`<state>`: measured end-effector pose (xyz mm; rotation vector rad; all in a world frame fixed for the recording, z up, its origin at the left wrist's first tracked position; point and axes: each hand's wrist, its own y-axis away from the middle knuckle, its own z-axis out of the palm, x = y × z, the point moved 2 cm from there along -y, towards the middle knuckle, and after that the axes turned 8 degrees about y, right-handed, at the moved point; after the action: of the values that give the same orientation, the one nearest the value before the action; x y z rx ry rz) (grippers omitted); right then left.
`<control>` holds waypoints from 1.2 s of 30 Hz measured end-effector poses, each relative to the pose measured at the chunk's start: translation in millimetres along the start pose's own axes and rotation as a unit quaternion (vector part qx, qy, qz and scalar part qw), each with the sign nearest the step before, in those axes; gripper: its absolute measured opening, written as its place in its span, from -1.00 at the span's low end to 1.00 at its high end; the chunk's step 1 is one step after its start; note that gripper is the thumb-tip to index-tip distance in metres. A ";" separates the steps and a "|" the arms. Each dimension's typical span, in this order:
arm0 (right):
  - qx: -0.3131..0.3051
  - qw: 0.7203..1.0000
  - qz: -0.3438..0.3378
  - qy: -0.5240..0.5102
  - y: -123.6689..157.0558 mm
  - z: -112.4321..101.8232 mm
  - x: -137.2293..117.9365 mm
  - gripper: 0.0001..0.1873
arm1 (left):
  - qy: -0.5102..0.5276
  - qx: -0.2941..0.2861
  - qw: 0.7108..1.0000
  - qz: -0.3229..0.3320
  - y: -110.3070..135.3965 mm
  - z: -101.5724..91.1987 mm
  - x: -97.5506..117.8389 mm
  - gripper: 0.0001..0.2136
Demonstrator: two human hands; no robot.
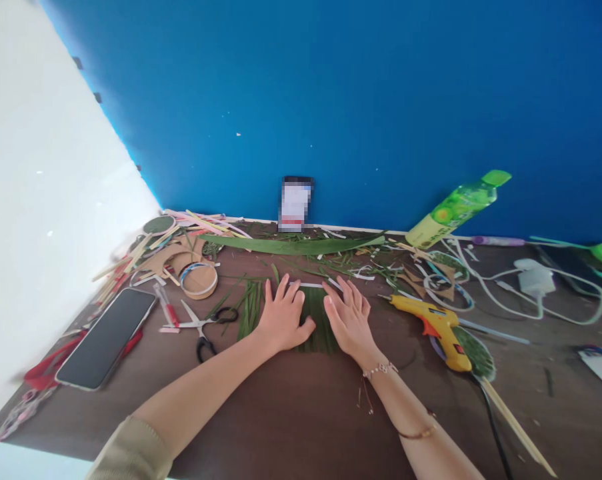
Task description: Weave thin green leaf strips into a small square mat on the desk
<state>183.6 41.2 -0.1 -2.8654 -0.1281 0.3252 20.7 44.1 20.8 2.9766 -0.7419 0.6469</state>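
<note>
Green leaf strips point(315, 327) lie side by side in a flat mat on the dark table, with a thin white strip point(308, 285) across their far edge. My left hand point(285, 317) rests on the left part of the mat, fingers spread. On the right side, my right hand point(348, 317) lies palm down with its fingers stretched toward the white strip's right end. Both hands hide parts of the leaves. To the left of the mat lies a pair of scissors point(201, 325) with its blades apart. A yellow glue gun point(433, 323) lies right of my right hand.
A long green leaf point(301, 246) and scraps lie along the blue wall point(331, 100), where a phone point(295, 203) leans. A green bottle point(455, 210) tilts at the back right. Another phone point(108, 337) and a tape roll point(199, 280) lie left; a white charger point(535, 280) lies right.
</note>
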 end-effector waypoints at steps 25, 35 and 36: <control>-0.049 0.995 -0.049 -0.078 -1.8 -6.8 -2.5 -0.47 | 0.001 0.000 1.000 0.003 -0.1 -0.2 -0.5 -0.60; -0.069 0.990 -0.089 -0.081 -1.8 -6.4 0.1 -0.42 | -0.004 0.002 1.000 0.000 0.1 -0.3 0.7 -0.60; -0.068 0.990 -0.093 -0.083 -1.5 -6.2 0.6 -0.43 | -0.004 0.002 1.000 0.000 0.1 -0.4 0.8 -0.60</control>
<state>185.5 41.2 6.0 -2.9261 -0.4630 0.5362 21.1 43.7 21.5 2.9853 -0.7431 0.6376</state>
